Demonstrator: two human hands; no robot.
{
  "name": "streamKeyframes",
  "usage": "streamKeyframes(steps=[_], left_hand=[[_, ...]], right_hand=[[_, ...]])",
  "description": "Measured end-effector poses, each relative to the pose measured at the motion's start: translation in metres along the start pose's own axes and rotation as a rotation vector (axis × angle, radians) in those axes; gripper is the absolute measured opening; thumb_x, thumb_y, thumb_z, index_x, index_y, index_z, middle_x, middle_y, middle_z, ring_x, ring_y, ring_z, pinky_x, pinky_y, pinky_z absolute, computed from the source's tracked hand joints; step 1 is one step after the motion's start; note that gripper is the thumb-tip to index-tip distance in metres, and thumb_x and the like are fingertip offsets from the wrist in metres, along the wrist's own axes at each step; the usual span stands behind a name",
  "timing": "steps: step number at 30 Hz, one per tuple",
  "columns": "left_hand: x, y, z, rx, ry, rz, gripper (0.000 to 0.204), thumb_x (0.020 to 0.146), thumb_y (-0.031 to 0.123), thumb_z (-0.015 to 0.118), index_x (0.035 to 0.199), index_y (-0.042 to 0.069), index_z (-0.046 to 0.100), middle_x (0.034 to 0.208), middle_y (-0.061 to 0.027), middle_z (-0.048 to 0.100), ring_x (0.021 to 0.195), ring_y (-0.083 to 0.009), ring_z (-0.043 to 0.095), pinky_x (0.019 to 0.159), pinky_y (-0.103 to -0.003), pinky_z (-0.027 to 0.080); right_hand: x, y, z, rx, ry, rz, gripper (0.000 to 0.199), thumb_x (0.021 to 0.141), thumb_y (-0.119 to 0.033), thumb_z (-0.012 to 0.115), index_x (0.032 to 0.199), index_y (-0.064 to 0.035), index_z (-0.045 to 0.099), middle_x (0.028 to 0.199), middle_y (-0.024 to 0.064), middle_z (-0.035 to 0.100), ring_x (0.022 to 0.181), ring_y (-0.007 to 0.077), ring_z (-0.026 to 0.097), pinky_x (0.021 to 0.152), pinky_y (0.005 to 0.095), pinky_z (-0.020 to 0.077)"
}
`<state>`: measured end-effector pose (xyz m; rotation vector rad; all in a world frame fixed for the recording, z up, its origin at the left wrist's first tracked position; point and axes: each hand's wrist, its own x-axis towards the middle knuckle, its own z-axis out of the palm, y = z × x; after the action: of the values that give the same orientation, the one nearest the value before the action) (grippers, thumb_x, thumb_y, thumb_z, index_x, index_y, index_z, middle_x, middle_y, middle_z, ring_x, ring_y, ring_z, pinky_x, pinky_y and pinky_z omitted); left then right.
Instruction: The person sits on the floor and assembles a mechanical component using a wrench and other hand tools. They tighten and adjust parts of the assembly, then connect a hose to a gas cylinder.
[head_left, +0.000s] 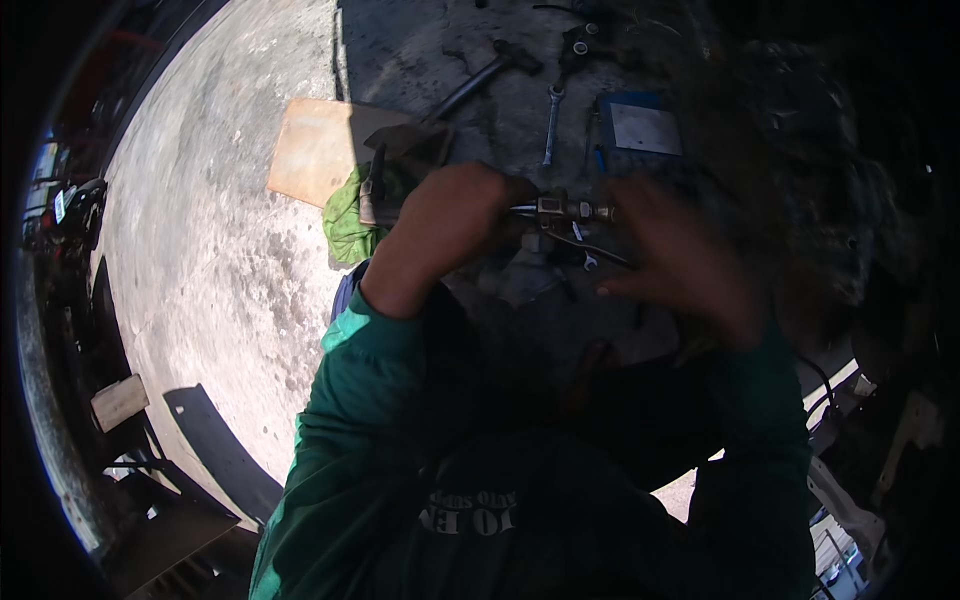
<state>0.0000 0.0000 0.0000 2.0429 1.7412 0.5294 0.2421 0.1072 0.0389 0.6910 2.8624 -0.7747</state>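
Note:
My left hand [440, 225] is closed around a long metal part. Its shiny rod and nut-like fitting [565, 208] stick out on the right. On the left, a dark flanged end [371, 196] shows beside my wrist, apparently the same part. A thin bent tube [592, 250] runs below the fitting toward my right hand [680, 250]. That hand is blurred by motion, its thumb and fingers apart around the fitting's right end; whether it touches is unclear. Green cloth [346, 222] lies just left of my left hand. A small wrench end [590, 262] shows beneath the part.
On the shaded concrete floor ahead lie a hammer [485, 84], a combination wrench [551, 125] and a blue box with a pale label [642, 128]. Cardboard [312, 150] rests at the left, partly sunlit. A wooden block [119, 402] is at the far left. Dark clutter fills the right side.

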Motion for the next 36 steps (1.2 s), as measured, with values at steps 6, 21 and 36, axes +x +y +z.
streamKeyframes(steps=[6, 21, 36], left_hand=[[-0.005, -0.005, -0.008, -0.009, -0.027, 0.015, 0.023, 0.077, 0.018, 0.079, 0.098, 0.008, 0.076, 0.082, -0.0150, 0.071, 0.079, -0.0358, 0.069, 0.069, -0.043, 0.053], [-0.006, -0.006, 0.000, 0.061, -0.046, 0.043, 0.027, 0.073, 0.014, 0.079, 0.099, 0.008, 0.076, 0.087, -0.0146, 0.072, 0.082, -0.0365, 0.069, 0.072, -0.045, 0.053], [0.000, -0.013, 0.002, 0.259, 0.124, 0.132, 0.032, 0.073, 0.015, 0.075, 0.105, 0.016, 0.075, 0.095, -0.0056, 0.069, 0.098, -0.0281, 0.066, 0.092, -0.046, 0.046]], right_hand=[[0.007, 0.004, 0.004, 0.073, -0.017, -0.090, 0.066, 0.070, -0.028, 0.086, 0.122, -0.0006, 0.055, 0.113, 0.0197, 0.062, 0.106, 0.0395, 0.062, 0.088, 0.0468, 0.0512], [0.008, 0.013, 0.021, 0.260, -0.106, -0.054, 0.062, 0.076, -0.038, 0.083, 0.119, -0.0007, 0.059, 0.110, 0.0218, 0.065, 0.103, 0.0389, 0.065, 0.087, 0.0465, 0.0506], [0.019, 0.005, 0.039, 1.158, -0.328, 0.177, 0.053, 0.080, -0.035, 0.078, 0.113, 0.0013, 0.059, 0.087, 0.0078, 0.062, 0.072, 0.0164, 0.061, 0.061, 0.0291, 0.0472]])
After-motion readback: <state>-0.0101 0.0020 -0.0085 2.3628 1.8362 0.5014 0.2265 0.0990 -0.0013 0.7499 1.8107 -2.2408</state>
